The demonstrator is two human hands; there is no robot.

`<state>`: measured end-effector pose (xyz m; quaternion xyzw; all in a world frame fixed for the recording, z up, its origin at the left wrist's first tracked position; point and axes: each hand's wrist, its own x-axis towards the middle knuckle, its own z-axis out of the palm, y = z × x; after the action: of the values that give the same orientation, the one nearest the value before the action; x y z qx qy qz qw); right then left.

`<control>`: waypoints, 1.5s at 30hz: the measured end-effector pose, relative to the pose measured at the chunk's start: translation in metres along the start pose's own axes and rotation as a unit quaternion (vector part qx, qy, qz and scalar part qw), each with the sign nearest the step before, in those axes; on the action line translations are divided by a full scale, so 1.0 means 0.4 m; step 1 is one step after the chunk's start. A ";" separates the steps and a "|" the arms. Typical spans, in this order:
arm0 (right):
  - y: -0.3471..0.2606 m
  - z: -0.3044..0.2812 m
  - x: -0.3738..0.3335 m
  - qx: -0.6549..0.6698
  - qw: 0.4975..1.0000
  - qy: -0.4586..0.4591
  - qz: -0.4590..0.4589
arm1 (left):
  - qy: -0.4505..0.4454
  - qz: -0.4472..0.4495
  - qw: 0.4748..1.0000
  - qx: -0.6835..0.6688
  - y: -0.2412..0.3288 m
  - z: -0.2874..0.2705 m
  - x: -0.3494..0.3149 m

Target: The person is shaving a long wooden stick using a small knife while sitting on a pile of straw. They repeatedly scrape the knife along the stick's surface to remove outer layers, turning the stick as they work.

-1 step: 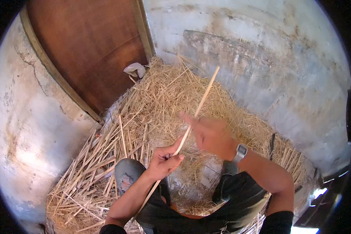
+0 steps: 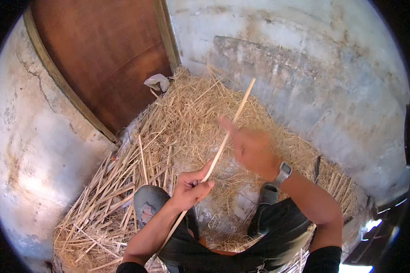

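A long, thin, pale bamboo strip (image 2: 219, 152) slants up and away to the right in front of me. My left hand (image 2: 190, 187) is closed around it, with thumb and fingers pinching it above my left knee. Its lower end runs back beneath my left forearm. My right hand (image 2: 256, 150), blurred by motion, is at the upper half of the strip, with fingertips beside or against it. Whether those fingers hold anything is hidden by the smear. A watch (image 2: 284, 171) sits on my right wrist.
Fine shavings (image 2: 191, 104) are heaped on the floor ahead. Many loose split strips (image 2: 98, 204) lie on the left. A brown door (image 2: 102, 59) and a pale crumpled piece (image 2: 157, 82) are at the far left. A stained wall (image 2: 305, 82) closes off the right side.
My right hand has shifted slightly up along the strip, away from my left hand. The left hand keeps its hold in the same place.
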<state>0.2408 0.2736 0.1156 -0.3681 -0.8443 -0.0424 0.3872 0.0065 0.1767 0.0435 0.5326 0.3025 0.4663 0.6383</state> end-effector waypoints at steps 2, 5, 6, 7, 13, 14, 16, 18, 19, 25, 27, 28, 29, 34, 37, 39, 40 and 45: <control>0.050 -0.021 0.020 -0.007 0.995 0.084 0.054 | -0.042 -0.013 0.995 -0.085 0.007 0.014 0.009; 0.044 -0.011 0.000 0.023 0.989 0.141 0.043 | -0.044 -0.008 0.994 -0.097 0.015 0.019 0.006; -0.001 0.010 -0.013 0.057 0.993 0.100 0.020 | -0.041 -0.006 0.994 -0.098 0.015 0.009 0.001; -0.037 0.022 -0.031 0.088 0.994 0.061 0.003 | -0.031 -0.005 0.993 -0.112 0.016 0.000 0.001; -0.091 -0.003 -0.048 -0.006 0.994 -0.053 -0.095 | -0.031 -0.034 0.992 -0.120 0.042 -0.011 -0.005; -0.070 0.002 -0.035 -0.004 0.994 -0.049 -0.093 | -0.025 -0.022 0.991 -0.128 0.045 -0.009 -0.003; -0.005 0.014 0.006 0.091 0.993 0.076 0.001 | -0.015 -0.011 0.990 -0.139 0.036 -0.004 -0.003; 0.036 -0.020 0.042 0.072 0.991 0.108 0.036 | -0.051 -0.028 0.984 -0.166 0.028 -0.001 0.004; 0.044 -0.033 0.054 0.053 0.986 0.140 0.071 | -0.051 -0.025 0.984 -0.167 0.029 0.004 0.006; -0.138 0.027 -0.056 0.086 0.993 -0.077 -0.028 | -0.011 -0.030 0.989 -0.147 0.039 0.005 0.017; -0.189 0.029 -0.048 0.090 0.993 -0.050 -0.064 | 0.009 -0.035 0.986 -0.165 0.036 -0.011 0.006; -0.177 0.032 -0.042 0.094 0.993 -0.045 -0.060 | 0.009 -0.039 0.986 -0.159 0.040 -0.014 0.004; -0.145 0.031 -0.027 0.080 0.995 -0.030 -0.044 | -0.003 -0.049 0.974 -0.220 0.046 -0.014 0.005; 0.041 -0.006 0.026 0.068 0.991 0.103 0.055 | -0.035 -0.086 0.942 -0.322 0.024 -0.002 0.003; 0.038 0.027 -0.002 0.077 0.988 0.115 0.071 | -0.069 -0.088 0.944 -0.312 0.033 0.017 0.005; -0.009 0.073 -0.054 0.114 0.991 0.061 0.026 | -0.038 -0.096 0.949 -0.297 0.035 0.004 0.008; -0.044 0.086 -0.070 0.129 0.991 0.027 0.000 | -0.007 -0.105 0.955 -0.278 0.039 -0.003 0.006; -0.170 0.060 -0.112 0.171 0.980 -0.083 -0.052 | -0.020 -0.121 0.963 -0.240 0.038 -0.013 0.002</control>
<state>0.2008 0.2063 0.0826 -0.2546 -0.8862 0.1134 0.3701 -0.0021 0.1796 0.0568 0.3323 0.2311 0.4343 0.8047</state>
